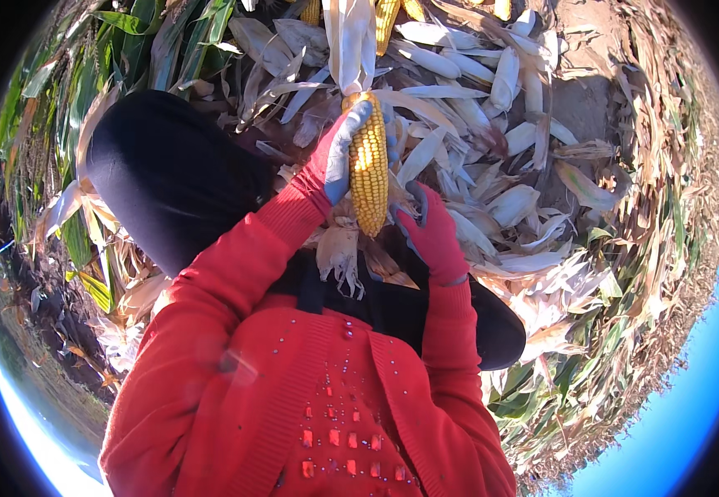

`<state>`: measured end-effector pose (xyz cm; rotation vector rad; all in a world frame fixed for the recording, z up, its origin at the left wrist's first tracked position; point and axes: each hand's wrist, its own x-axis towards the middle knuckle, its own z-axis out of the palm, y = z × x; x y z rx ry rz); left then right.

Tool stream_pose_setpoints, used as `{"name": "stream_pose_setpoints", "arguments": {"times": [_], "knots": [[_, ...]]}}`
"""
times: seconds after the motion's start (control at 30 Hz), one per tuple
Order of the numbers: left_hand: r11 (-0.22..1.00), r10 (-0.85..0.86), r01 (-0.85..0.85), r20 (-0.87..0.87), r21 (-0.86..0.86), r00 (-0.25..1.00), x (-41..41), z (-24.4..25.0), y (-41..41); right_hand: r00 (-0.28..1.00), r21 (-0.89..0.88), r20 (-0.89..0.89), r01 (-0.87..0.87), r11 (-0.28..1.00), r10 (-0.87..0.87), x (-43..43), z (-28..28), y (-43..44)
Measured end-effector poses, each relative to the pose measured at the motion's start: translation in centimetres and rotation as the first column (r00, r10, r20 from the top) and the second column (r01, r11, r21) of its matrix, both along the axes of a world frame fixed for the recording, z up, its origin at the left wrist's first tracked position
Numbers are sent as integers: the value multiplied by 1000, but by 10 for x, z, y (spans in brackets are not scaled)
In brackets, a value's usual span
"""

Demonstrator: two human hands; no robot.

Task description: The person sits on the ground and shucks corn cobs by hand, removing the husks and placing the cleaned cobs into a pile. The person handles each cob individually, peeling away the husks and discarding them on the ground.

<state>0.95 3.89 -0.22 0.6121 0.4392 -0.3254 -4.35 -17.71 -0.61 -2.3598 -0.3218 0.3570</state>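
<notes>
My left hand [337,152], in a red and grey work glove, is closed around a yellow ear of corn [370,174] near its upper end. The ear's kernels are bare, and its tip points down towards my body. Pale husk leaves [352,46] stretch upward from the ear's base. Just right of the tip is my right hand [427,227], in the same kind of glove, with thumb and fingers apart and nothing seen between them. A loose dry husk [338,251] hangs below the left hand, close to my lap.
Dry husks [515,205] litter the ground ahead and to the right. More yellow ears [386,22] lie at the top edge. Green and dry corn stalks [142,50] stand or lie at the upper left. My dark-clothed knees [173,168] flank the work area.
</notes>
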Motion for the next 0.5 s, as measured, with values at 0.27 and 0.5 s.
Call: {"name": "stream_pose_setpoints", "arguments": {"times": [0.27,0.5], "knots": [[988,-3,3,-1,-154,1000,1,-9,-3,538,525,-826,626,577,168,-7,38,54],[967,10,-22,-48,-253,999,1,-15,-13,518,463,-849,641,612,100,-14,27,52]]}}
